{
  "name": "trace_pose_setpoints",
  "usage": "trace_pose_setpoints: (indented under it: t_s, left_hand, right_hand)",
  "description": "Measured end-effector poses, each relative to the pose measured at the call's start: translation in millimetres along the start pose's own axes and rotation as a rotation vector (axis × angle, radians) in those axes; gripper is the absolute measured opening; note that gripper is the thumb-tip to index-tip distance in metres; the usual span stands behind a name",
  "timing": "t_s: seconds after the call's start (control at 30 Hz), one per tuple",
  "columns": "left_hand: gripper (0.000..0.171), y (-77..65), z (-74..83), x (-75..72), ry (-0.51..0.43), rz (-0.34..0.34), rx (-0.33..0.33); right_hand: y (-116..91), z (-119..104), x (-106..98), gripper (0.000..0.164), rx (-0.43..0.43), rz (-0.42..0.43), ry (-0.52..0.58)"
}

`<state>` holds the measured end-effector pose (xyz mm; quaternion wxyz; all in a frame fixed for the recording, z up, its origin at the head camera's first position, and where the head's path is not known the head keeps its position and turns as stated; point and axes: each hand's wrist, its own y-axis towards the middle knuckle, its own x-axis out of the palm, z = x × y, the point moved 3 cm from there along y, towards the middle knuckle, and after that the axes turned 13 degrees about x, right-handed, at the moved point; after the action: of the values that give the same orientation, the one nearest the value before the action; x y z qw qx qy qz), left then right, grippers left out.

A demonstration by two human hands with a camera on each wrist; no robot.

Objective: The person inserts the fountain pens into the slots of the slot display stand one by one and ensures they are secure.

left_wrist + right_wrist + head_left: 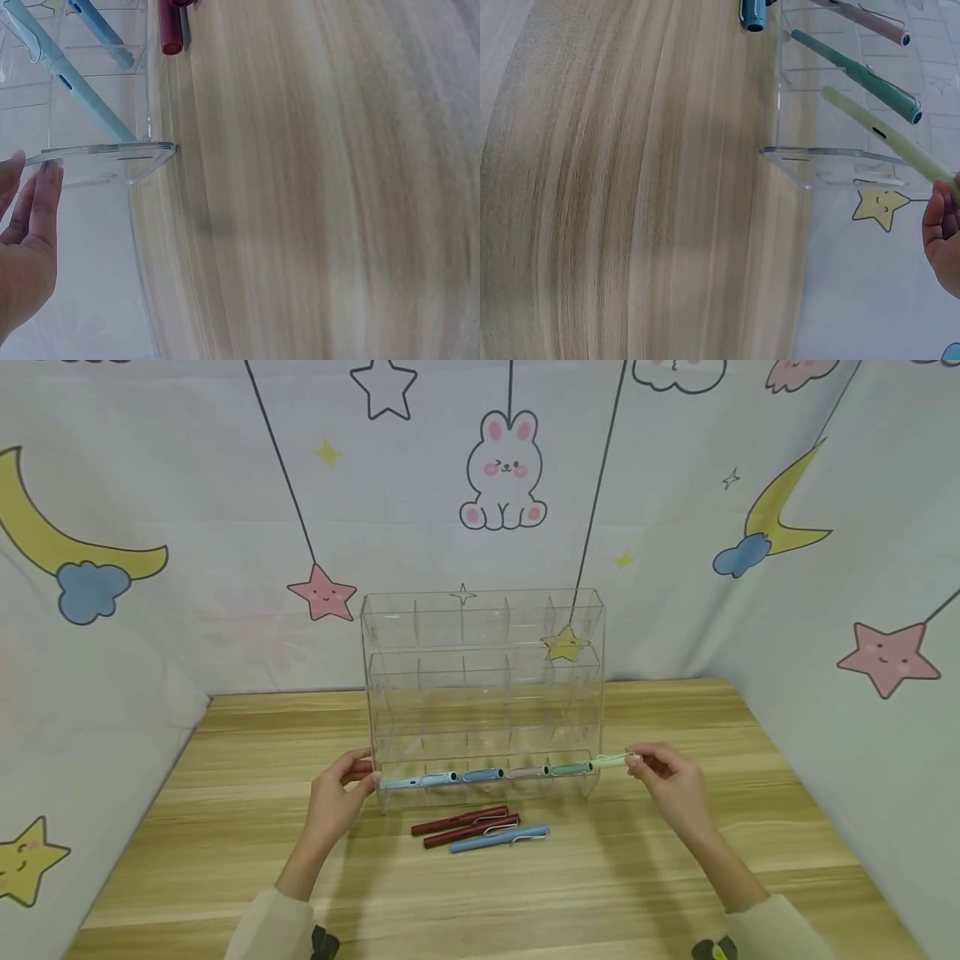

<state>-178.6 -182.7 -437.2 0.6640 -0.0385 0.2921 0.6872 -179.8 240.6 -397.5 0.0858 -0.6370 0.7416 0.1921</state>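
Note:
A clear acrylic pen rack (483,647) stands on the table. My left hand (335,793) pinches the edge of its left side panel, thumb in front and fingers outside. Between the fingertips of my right hand (671,781) is one end of a pale green pen (900,146), whose other end reaches into the bottom row at the right. Along that row lie a light blue pen (64,71), a darker blue pen (480,775), a pinkish pen (527,772) and a green pen (881,90).
In front of the rack, two dark red pens (459,820) and a blue pen (498,838) lie side by side on the wooden table (540,902). A white curtain (187,635) with cartoon prints hangs behind and at both sides. The rack's upper rows show no pens.

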Motion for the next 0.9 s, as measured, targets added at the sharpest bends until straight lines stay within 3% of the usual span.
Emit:
trace_pose_setpoints:
  t_s: [0.17, 0.4, 0.6, 0.9]
  left_hand:
    - [0.035, -0.4, 1.0, -0.4, -0.012, 0.006, 0.002]
    - [0.035, 0.2, 3.3, -0.8, -0.021, 0.013, 0.011]
    - [0.035, 0.0, 2.6, -0.8, -0.018, 0.006, 0.008]
    - [0.034, 0.8, 2.7, -0.5, -0.018, 0.019, 0.003]
  right_hand:
    - [0.9, 3.9, 10.4, 0.013, -0.052, 0.004, -0.012]
    - [-3.2, 1.9, 17.2, 0.012, -0.047, 0.030, -0.103]
    - [-3.5, 6.9, 16.9, 0.012, -0.077, 0.020, -0.078]
    - [-3.0, 7.2, 9.8, 0.023, 0.010, -0.015, -0.139]
